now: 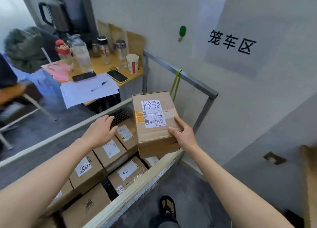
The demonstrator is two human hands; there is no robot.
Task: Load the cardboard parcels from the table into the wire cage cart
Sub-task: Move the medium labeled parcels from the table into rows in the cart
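A person's right hand (181,133) is gripping a labelled cardboard parcel (154,125) by its near corner above the wire cage cart (197,81); the left hand (101,130), fingers spread, is hovering over parcels (109,150) stacked inside.

The brown parcel (154,139) has a white label (153,113) with black scribbles. The cup (132,63) is white and red, the strap (176,83) yellow.
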